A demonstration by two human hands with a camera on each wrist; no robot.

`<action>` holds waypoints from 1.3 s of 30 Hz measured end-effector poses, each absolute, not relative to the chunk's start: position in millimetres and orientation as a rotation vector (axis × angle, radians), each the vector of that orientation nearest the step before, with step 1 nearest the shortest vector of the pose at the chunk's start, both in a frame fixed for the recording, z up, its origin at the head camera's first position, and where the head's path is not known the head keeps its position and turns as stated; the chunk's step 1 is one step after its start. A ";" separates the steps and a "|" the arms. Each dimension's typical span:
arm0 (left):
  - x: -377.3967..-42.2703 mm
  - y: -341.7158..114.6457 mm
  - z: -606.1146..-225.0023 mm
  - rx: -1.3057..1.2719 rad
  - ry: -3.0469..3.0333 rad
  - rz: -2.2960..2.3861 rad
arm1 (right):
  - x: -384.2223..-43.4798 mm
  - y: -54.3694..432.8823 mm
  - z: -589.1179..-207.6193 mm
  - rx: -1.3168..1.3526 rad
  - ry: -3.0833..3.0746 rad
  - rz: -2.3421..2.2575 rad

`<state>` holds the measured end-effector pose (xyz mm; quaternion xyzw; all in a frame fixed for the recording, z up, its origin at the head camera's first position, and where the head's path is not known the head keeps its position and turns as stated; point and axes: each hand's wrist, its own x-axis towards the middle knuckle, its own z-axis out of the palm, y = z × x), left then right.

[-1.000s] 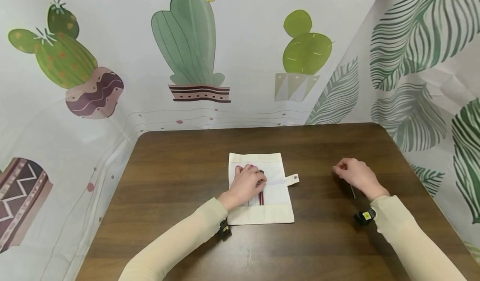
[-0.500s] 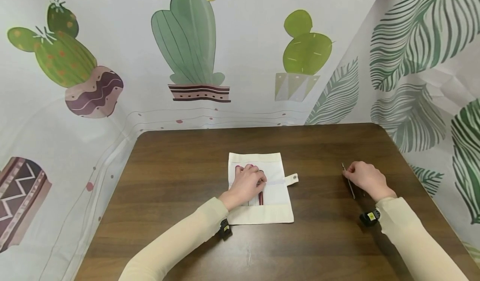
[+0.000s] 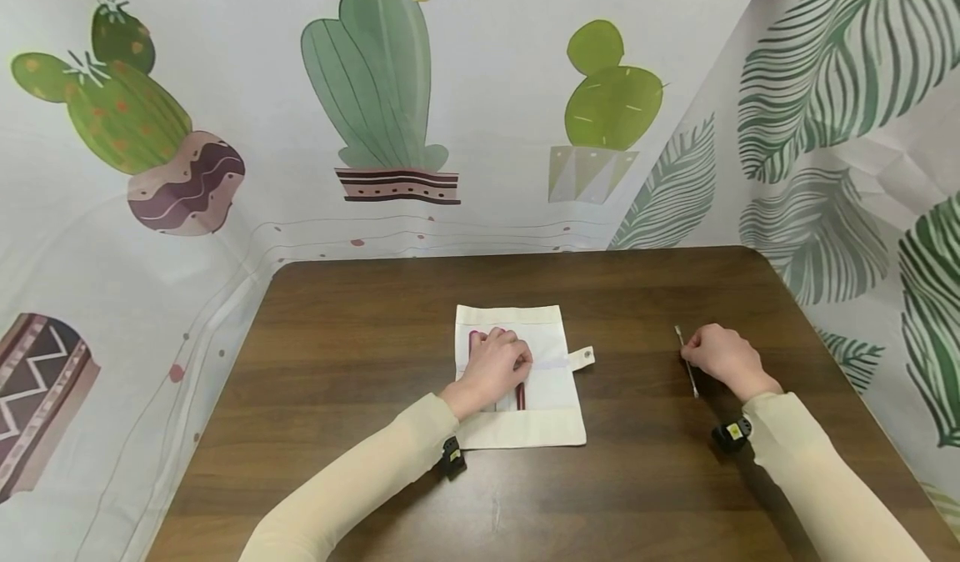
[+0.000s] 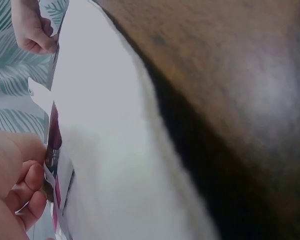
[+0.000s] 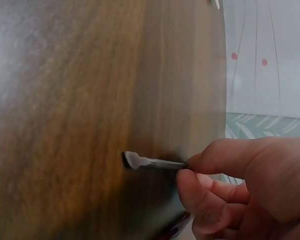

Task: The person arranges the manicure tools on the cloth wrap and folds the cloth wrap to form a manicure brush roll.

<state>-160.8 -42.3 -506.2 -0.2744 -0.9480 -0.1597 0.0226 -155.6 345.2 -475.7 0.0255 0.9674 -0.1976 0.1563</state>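
Observation:
My right hand (image 3: 726,358) pinches a slim silvery double-ended tool (image 3: 686,360) near its middle, close over the table's right side. In the right wrist view, the tool (image 5: 160,163) sticks out from between thumb and fingertip and ends in a flared, dark-edged tip. My left hand (image 3: 491,372) rests with loosely bent fingers on an opened white fabric case (image 3: 551,387). Under and beside it lie a dark red stick (image 3: 521,398) and a pink-ended piece (image 3: 473,338), partly covered by the hand. The lower ends sit behind the case's cream pocket (image 3: 521,430).
A strap with a snap (image 3: 582,358) sticks out from the case's right edge. Everything lies on a brown wooden table (image 3: 360,328). Behind it hangs white cloth printed with cacti and leaves (image 3: 495,112).
My right hand moved a little right, then slightly back left, and more of the slim tool shows now on its left side. The left hand and the case stay where they were.

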 end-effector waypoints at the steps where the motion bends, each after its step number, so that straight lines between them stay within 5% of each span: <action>1: -160.9 -42.2 -506.4 -0.848 -2.937 -0.491 | -155.9 343.8 -475.4 0.068 2.773 -0.569; 39: -156.1 -39.0 -505.6 -0.824 -2.911 -0.477 | -203.7 219.3 -436.0 -0.302 2.677 -1.090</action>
